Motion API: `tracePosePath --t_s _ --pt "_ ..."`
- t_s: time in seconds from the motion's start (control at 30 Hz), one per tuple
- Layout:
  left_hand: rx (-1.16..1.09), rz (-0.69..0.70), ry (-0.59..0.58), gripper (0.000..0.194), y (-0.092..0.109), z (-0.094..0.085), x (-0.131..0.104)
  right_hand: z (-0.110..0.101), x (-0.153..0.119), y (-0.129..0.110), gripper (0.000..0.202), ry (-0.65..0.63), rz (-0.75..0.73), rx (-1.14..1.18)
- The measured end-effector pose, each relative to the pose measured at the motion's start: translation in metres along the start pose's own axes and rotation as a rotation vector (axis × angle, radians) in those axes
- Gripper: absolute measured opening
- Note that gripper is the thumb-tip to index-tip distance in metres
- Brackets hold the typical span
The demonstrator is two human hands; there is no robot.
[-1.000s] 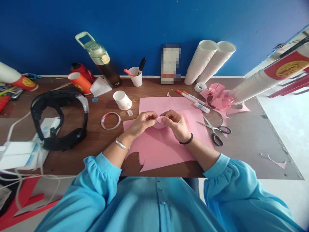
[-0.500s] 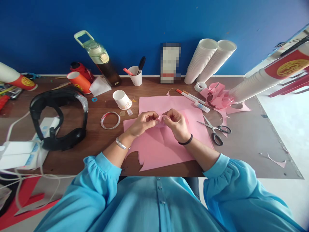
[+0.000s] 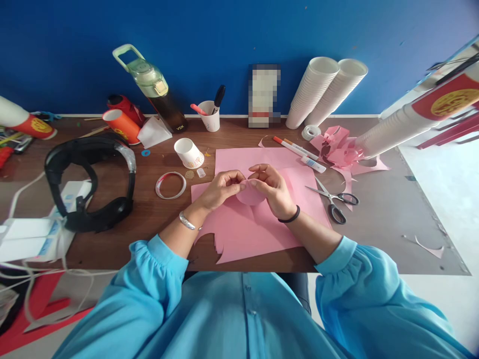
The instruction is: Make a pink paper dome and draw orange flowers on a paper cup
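Note:
Between my hands is a rounded pink paper piece (image 3: 250, 196), held by its upper edge above larger pink paper sheets (image 3: 258, 229). My left hand (image 3: 224, 189) pinches it at the left, thumb against finger. At the right, my right hand (image 3: 272, 188) grips the same edge with the thumb over it, its other fingers loosely curled behind. Black-handled scissors (image 3: 333, 199) lie spread on the right edge of the sheets. Behind them are a glue tube (image 3: 314, 164) and an orange-capped marker (image 3: 286, 145).
Left of the sheets are a tape roll (image 3: 170, 185) and a tipped paper cup (image 3: 189, 153). A black headset (image 3: 92, 184) lies farther left, near a water bottle (image 3: 157, 89). Cup stacks (image 3: 313, 92) lean at the back; pink scraps (image 3: 339, 144) lie to the right.
The pink piece's upper edge was folded up between my fingertips; now its round face hangs flat below them. My right fingers have lifted and loosened. My left hand has barely moved.

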State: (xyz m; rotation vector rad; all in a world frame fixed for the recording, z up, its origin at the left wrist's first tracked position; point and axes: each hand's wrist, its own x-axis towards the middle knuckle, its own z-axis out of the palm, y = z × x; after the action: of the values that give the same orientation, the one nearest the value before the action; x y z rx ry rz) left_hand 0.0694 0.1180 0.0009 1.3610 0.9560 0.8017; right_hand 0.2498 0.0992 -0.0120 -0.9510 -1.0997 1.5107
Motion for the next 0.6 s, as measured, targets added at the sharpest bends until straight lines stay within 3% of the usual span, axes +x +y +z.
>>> tracePosePath --t_s 0.33,0.6 --pt "-0.101 0.01 -0.004 0.022 -0.005 -0.005 0.0 -0.008 0.006 -0.001 0.021 0.058 0.012 -0.037" --pt "-0.149 0.035 0.053 0.022 -0.013 -0.004 0.001 -0.002 0.002 -0.002 0.027 0.02 -0.017 -0.091"
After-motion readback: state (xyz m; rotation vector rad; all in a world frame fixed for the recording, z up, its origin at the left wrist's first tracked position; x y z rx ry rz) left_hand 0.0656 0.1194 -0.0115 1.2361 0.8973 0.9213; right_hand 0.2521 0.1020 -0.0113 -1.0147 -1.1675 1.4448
